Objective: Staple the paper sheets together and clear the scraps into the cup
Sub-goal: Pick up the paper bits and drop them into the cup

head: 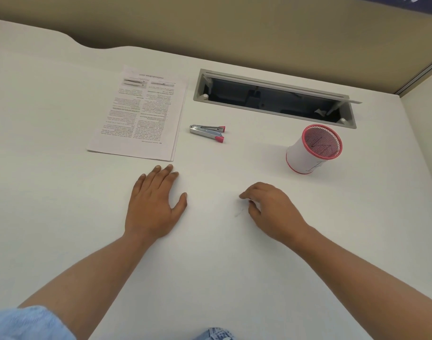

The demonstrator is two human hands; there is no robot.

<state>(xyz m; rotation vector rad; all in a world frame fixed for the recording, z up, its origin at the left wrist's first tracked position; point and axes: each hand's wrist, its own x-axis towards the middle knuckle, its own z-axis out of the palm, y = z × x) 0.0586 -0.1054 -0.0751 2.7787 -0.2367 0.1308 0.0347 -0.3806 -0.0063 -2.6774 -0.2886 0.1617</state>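
Two hands rest on the tabletop (62, 99): left hand (153, 204) flat, fingers spread and empty. Right hand (271, 209) has fingers curled; whether they pinch a scrap I cannot tell.

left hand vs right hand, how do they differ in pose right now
The left hand lies flat, palm down, fingers spread, while the right hand is curled with fingertips pinched at the table. The left hand sits just below the paper sheets; the right hand is nearer the cup. Both rest on the table.
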